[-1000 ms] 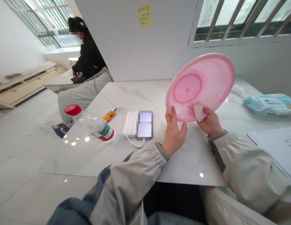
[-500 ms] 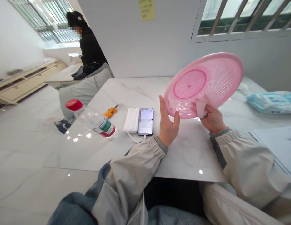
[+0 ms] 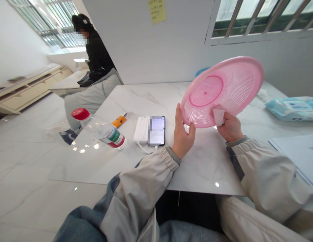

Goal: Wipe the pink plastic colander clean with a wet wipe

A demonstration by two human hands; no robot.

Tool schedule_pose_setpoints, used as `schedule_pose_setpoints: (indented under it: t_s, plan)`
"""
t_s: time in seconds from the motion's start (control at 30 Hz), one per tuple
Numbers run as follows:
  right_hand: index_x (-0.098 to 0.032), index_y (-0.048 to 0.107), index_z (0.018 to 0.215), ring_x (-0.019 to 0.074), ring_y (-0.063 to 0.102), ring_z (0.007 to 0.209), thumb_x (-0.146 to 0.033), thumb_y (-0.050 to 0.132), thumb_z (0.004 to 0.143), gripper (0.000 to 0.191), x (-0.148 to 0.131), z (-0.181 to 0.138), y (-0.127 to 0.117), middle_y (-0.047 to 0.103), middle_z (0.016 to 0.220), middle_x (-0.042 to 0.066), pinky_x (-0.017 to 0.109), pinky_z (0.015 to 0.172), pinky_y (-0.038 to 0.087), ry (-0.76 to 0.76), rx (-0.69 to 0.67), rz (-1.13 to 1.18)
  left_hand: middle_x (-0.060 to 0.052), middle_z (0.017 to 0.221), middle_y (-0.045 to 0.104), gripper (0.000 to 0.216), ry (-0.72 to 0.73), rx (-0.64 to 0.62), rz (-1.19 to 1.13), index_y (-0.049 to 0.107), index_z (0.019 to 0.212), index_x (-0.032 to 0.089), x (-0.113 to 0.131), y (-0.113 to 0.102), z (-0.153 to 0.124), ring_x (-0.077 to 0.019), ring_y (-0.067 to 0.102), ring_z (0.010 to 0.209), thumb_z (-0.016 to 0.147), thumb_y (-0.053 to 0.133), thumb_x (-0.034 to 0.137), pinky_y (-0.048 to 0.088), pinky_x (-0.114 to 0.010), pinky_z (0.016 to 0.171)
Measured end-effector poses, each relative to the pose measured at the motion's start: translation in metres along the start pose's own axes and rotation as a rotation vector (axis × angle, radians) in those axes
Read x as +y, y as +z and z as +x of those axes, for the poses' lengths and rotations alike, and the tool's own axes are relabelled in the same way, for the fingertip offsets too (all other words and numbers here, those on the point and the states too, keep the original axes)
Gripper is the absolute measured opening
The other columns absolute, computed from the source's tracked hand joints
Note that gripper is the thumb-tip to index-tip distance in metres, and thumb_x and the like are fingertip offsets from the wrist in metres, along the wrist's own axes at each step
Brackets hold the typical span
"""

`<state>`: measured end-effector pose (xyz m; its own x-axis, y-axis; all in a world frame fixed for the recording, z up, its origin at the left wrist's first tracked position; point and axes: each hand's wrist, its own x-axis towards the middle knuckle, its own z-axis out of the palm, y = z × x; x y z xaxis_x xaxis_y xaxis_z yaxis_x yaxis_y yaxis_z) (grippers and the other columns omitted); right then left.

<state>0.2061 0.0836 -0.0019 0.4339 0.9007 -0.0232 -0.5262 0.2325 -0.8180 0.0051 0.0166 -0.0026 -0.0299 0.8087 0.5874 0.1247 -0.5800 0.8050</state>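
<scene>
A round pink plastic colander (image 3: pixel 249 75) is held up at a slant above the table, its perforated inside facing me. My left hand (image 3: pixel 183 139) grips its lower left rim, with the thumb in front and the fingers up along the edge. My right hand (image 3: pixel 230 128) is closed on a folded white wipe (image 3: pixel 219 117) at the lower right of the colander. Part of the wipe lies against the mesh. The fingertips of my right hand are partly hidden by the wipe.
On the marble-patterned table (image 3: pixel 146 95) are a phone (image 3: pixel 157 131), a white power bank (image 3: pixel 141 129), an orange item (image 3: pixel 119 121) and a red-capped bottle (image 3: pixel 109 136). A blue wipes pack (image 3: pixel 294 108) and papers (image 3: pixel 297 154) lie right. A blue object (image 3: pixel 201 71) shows behind the colander. A person (image 3: pixel 98 50) sits back left.
The colander's left side and my left hand have shifted slightly right. A blue object behind the colander has come into view. The wipe stays in my right hand.
</scene>
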Motion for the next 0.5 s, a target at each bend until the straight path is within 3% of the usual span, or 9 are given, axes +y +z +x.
schedule_pose_setpoints:
  t_s: [0.2,0.33,0.5]
  plan:
    - [-0.021,0.071,0.069,0.0134,0.07,0.071,0.009,0.071,0.074,0.03,-0.0023,0.0043,-0.0021,0.073,0.074,-0.005,0.026,0.076,0.068,-0.128,0.139,-0.019,-0.015,0.179,0.036,0.069,-0.107,-0.014,-0.107,0.02,0.175,0.037,-0.0073,0.0022,0.0007,-0.03,0.052,0.158,0.115,0.046,0.058,0.056,-0.051,0.122]
    - [-0.016,0.077,0.072,0.0115,0.069,0.071,0.01,0.069,0.072,0.027,-0.0034,0.0028,0.001,0.076,0.078,-0.003,0.024,0.073,0.068,-0.084,0.196,0.051,-0.017,0.168,0.049,0.06,-0.13,0.009,-0.154,0.039,0.165,0.032,-0.0079,0.0025,0.0022,-0.0301,0.062,0.148,0.114,0.049,0.062,0.06,-0.049,0.117]
    - [-0.014,0.079,0.079,0.0126,0.073,0.076,0.006,0.068,0.07,0.025,-0.0017,0.0057,0.0019,0.079,0.085,0.0,0.024,0.073,0.07,-0.016,0.207,0.099,-0.013,0.161,0.056,0.048,-0.12,0.049,-0.219,0.051,0.156,0.031,-0.0044,0.0027,0.0035,-0.0287,0.066,0.143,0.114,0.055,0.055,0.06,-0.047,0.116]
